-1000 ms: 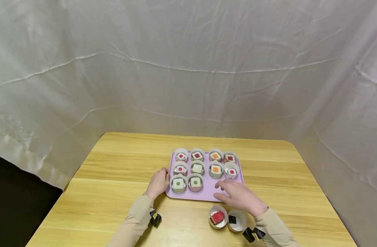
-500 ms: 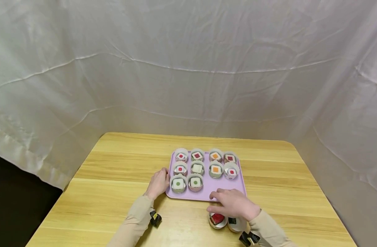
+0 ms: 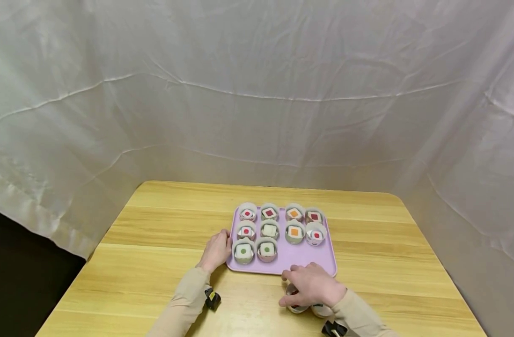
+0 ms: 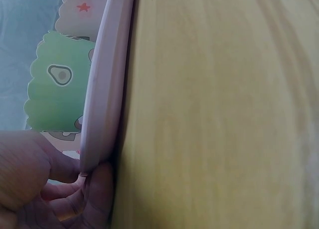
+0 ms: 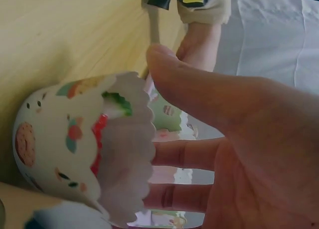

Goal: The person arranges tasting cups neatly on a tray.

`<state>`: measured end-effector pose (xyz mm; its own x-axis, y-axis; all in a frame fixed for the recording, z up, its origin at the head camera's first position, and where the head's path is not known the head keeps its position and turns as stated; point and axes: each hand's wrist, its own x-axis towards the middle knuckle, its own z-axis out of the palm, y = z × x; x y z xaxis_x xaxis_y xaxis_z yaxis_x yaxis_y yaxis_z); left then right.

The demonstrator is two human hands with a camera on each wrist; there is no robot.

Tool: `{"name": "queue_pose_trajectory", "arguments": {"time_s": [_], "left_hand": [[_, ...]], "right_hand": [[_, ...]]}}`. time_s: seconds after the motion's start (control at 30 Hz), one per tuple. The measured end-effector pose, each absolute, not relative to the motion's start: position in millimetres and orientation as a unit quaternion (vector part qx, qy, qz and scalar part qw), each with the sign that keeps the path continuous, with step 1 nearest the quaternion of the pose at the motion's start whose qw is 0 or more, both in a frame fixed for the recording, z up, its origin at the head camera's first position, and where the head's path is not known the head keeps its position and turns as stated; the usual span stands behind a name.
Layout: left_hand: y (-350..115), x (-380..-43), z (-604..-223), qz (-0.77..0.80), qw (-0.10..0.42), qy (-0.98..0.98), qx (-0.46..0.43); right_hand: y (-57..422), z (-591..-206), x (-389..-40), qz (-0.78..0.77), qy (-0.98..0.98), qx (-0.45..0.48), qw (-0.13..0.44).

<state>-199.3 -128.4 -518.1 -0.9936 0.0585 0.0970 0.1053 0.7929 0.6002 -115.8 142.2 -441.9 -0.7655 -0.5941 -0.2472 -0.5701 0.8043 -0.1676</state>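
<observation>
In the left wrist view my left hand (image 4: 47,179) pinches the corner of the lilac tray (image 4: 104,84) between thumb and fingers. That tray bears several scalloped paper cups, each with a small square white piece marked with a coloured centre. Over a paper cup (image 5: 55,134) standing in front of the tray, my right hand (image 3: 312,284) hovers with thumb and fingers spread. A red piece (image 5: 99,144) and a green-and-white bit (image 5: 117,104) show inside that cup. The hand hides most of the cup from above. Close beside it is a second paper cup (image 3: 321,311), partly covered.
The wooden table (image 3: 156,224) runs out on both sides of the tray. Grey-white curtains (image 3: 257,117) enclose its back and sides. On the tray, the front right part of the surface has no cup on it. A green cup (image 4: 62,84) stands just inside the tray's rim.
My right hand has moved from above the tray's front right part toward me and slightly left, over the cup with the red piece. The left hand has stayed at the tray's edge.
</observation>
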Motion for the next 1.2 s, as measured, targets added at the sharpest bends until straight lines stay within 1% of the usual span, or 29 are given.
{"name": "queue_pose_trajectory", "arguments": {"time_s": [0.23, 0.73, 1.2], "left_hand": [[-128, -199, -517, -0.321, 0.027, -0.946, -0.043], [-128, -198, -520, -0.313, 0.040, -0.948, -0.046], [-128, -198, -519, -0.318, 0.033, -0.946, -0.043]], "right_hand": [[140, -443, -115, -0.038, 0.932, -0.320, 0.165], [134, -447, -111, -0.020, 0.930, -0.316, 0.189], [131, -453, -109, 0.018, 0.929, -0.339, 0.147]]}}
